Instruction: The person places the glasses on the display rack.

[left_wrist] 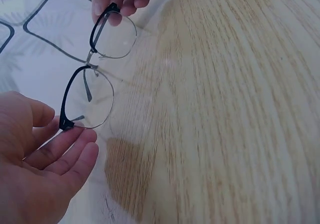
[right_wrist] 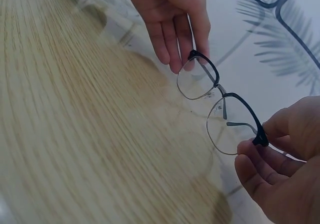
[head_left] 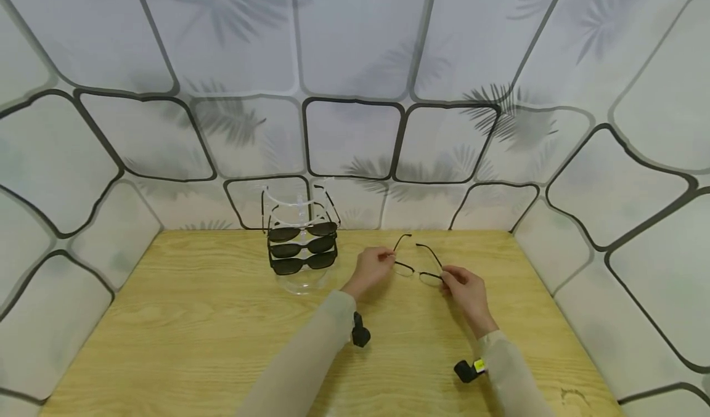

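Note:
A pair of eyeglasses (head_left: 403, 269) with black upper rims and thin metal lower rims is held between both hands, its temples spread toward the back wall. My left hand (head_left: 373, 270) pinches the left hinge corner; in the left wrist view its thumb and fingers (left_wrist: 75, 154) meet at the black end piece. At the opposite corner my right hand (head_left: 467, 291) pinches the other hinge, seen close in the right wrist view with fingertips (right_wrist: 250, 156) beneath the rim. The clear lenses face the person.
Left of the hands stands a clear display stand (head_left: 300, 287) bearing several pairs of glasses, with dark sunglasses (head_left: 304, 263) on the lower tiers. The wood-grain table (head_left: 211, 343) meets patterned walls (head_left: 355, 140) at the back and sides.

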Motion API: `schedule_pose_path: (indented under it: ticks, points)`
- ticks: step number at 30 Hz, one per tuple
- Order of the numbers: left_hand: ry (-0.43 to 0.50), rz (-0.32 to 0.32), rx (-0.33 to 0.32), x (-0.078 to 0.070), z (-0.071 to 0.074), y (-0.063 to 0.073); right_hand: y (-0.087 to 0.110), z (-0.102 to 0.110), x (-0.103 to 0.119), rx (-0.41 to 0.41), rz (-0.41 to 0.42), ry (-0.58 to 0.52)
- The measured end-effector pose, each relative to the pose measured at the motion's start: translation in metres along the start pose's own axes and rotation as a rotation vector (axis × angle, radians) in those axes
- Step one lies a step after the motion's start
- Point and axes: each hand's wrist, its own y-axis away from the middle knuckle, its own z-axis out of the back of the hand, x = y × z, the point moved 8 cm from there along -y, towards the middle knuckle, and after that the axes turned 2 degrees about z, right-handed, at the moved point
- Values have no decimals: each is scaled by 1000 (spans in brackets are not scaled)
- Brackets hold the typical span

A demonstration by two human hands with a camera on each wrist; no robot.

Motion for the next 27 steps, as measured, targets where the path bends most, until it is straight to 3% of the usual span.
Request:
schedule_pose_path:
  ticks: [5, 12, 18, 22, 27]
  points:
    - [16, 8, -8, 1, 3, 2, 1, -1, 1, -3, 3, 6]
    - [56, -36, -20, -8, 13, 8, 5, 2, 12, 8, 28, -3]
    - [122, 1, -36, -13, 24, 14, 7, 5, 26, 13, 76, -46]
    - [140, 1, -71, -22, 33, 19, 10, 6, 40, -1, 103, -74]
    - [146, -64, -101, -40, 44, 26, 13, 7, 54, -15, 131, -99]
